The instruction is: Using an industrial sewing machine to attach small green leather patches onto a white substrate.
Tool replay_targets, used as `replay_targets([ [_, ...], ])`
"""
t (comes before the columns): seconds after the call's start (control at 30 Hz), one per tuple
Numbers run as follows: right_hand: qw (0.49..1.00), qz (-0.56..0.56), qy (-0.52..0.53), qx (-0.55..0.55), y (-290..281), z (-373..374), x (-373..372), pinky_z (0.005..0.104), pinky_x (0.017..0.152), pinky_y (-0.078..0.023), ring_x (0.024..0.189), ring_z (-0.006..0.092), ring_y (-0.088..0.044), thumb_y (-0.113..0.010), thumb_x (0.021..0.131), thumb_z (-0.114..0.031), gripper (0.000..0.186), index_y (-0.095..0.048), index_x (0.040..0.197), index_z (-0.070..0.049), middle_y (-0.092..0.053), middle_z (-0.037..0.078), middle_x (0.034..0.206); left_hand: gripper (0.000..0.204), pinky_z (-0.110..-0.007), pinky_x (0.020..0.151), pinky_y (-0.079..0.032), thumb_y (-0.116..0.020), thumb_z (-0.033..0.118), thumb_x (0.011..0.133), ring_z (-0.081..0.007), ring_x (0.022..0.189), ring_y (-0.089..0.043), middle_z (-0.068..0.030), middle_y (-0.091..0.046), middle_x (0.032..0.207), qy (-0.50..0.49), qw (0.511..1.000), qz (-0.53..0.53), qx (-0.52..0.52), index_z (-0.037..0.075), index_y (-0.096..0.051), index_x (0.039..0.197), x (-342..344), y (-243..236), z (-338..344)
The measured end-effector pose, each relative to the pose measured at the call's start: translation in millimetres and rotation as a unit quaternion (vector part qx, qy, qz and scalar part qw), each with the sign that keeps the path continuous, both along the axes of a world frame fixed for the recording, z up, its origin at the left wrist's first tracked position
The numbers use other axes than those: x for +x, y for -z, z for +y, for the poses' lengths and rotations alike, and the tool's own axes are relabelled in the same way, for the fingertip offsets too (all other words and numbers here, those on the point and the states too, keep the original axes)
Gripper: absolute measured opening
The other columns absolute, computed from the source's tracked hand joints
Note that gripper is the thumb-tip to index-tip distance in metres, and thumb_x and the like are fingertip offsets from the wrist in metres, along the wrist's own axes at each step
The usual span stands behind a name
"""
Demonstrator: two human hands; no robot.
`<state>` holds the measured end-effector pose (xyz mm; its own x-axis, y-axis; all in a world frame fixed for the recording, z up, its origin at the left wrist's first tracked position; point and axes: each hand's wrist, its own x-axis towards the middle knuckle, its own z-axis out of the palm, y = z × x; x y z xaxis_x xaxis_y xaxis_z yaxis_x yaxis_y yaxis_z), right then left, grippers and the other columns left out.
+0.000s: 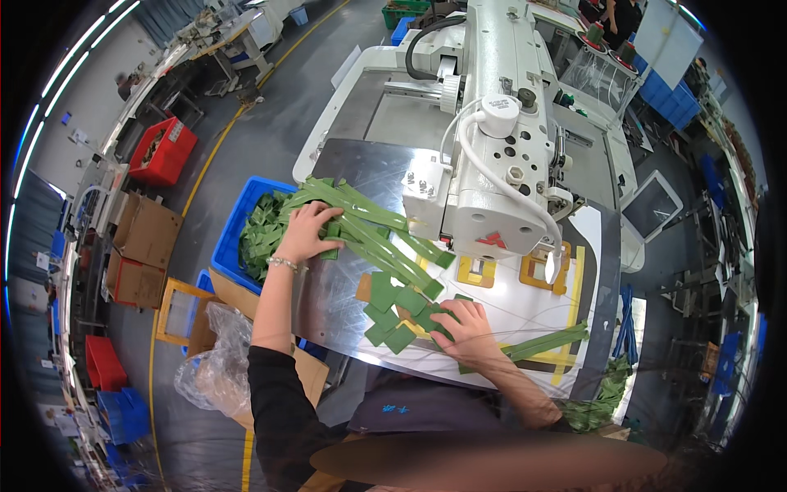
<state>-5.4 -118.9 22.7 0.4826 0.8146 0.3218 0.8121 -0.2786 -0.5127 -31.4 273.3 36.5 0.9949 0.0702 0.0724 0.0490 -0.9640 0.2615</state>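
A bundle of long green webbing strips (385,250) lies across the metal plate, with one end running toward the blue bin. My left hand (307,232) is closed over the bundle near that bin, fingers on top and thumb to the side. Short green fabric pieces (399,338) are scattered on the plate, in front of the strips. At the right of these pieces, my right hand (466,332) has its fingers bent around some of them; its fingertips are partly hidden. More green strips (545,340) lie to the right of my right wrist.
A white industrial sewing machine (492,201) stands over the metal plate (324,316). Yellow-edged templates (475,271) sit under its head. Left of the plate, a blue bin (234,234) holds green material. Below it is a cardboard box (311,373) with clear plastic (217,361).
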Motion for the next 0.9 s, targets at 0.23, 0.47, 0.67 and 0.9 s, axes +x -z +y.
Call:
replay_targets([
  [0.23,0.999,0.015,0.028,0.001,-0.8,-15.0,2.8,0.0400,0.086,-0.039,0.103,0.0270,-0.053,-0.072,0.074,-0.018,0.029,-0.062,0.101,-0.010,-0.055,0.008,0.109,0.039,-0.039,0.084,-0.046,-0.069,0.018,0.072,-0.0310,0.096,-0.059,-0.0105,-0.061,0.096,-0.098,0.994,-0.046,-0.013,0.011,-0.061,0.109,-10.1,10.4,52.6],
  [0.47,0.998,0.042,0.035,-0.001,5.7,-21.3,2.3,0.0399,0.087,-0.039,0.103,0.0278,-0.053,-0.072,0.074,-0.017,0.029,-0.062,0.101,-0.009,-0.056,0.009,0.109,0.036,-0.041,0.083,-0.049,-0.058,-0.001,0.070,-0.0330,0.096,-0.060,-0.0120,-0.062,0.101,-0.252,0.959,-0.129,0.034,0.007,-0.061,0.104,-39.3,35.0,92.7],
  [0.67,0.998,0.045,0.034,0.005,5.8,-19.7,-1.8,0.0397,0.087,-0.040,0.103,0.0282,-0.054,-0.072,0.074,-0.017,0.028,-0.062,0.099,-0.009,-0.056,0.009,0.109,0.033,-0.039,0.085,-0.047,-0.056,-0.004,0.071,-0.0326,0.097,-0.059,-0.0128,-0.061,0.100,-0.390,0.883,-0.261,0.004,0.007,-0.062,0.101,-73.1,46.2,129.6],
  [0.9,0.998,0.041,0.050,-0.004,7.6,-26.5,-0.4,0.0401,0.088,-0.040,0.103,0.0280,-0.054,-0.072,0.073,-0.016,0.027,-0.063,0.098,-0.009,-0.056,0.009,0.109,0.025,-0.038,0.083,-0.046,-0.060,0.003,0.076,-0.0320,0.095,-0.059,-0.0107,-0.061,0.098,-0.478,0.784,-0.395,0.034,0.010,-0.064,0.100,-79.2,41.6,131.0],
])
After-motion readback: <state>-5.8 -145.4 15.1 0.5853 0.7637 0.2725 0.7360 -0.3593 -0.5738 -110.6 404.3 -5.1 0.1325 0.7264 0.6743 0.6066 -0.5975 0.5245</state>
